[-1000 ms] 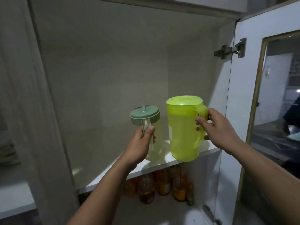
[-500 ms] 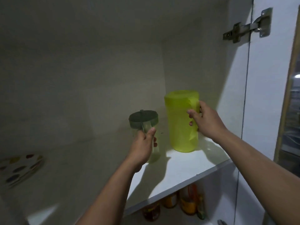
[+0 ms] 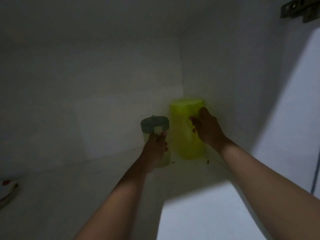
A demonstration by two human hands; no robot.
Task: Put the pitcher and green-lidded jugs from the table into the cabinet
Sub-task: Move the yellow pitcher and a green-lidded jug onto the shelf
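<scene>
Your pitcher [image 3: 186,130], the yellow-green one, stands upright deep in the back right corner of the cabinet shelf [image 3: 86,184], close against the side wall. Your right hand [image 3: 207,129] is at its handle side, fingers curled there; the light is too dim to show the handle itself, so the grip reads as wrapped on the pitcher but not sharply. The base appears to sit on the shelf, though the shadow there leaves that short of certain.

Your left hand [image 3: 155,148] is clamped round the clear body of one jug [image 3: 155,125], just below its green lid. That jug is upright, just beside the pitcher on its left, the two nearly touching. Its bottom looks to be at shelf level; whether it bears its own weight cannot be told.

Judgement on progress: two items are inside the cabinet and at or near their resting places. Neither is released. You have yet to let go of both and draw your arms out. The task speaks of jugs in the plural; only one shows here, and the table is out of view, so at least one further trip is likely owed.

At the far left edge of the shelf a patterned plate [image 3: 7,193] lies, well apart from the work. A door hinge [image 3: 294,9] shows at upper right.
</scene>
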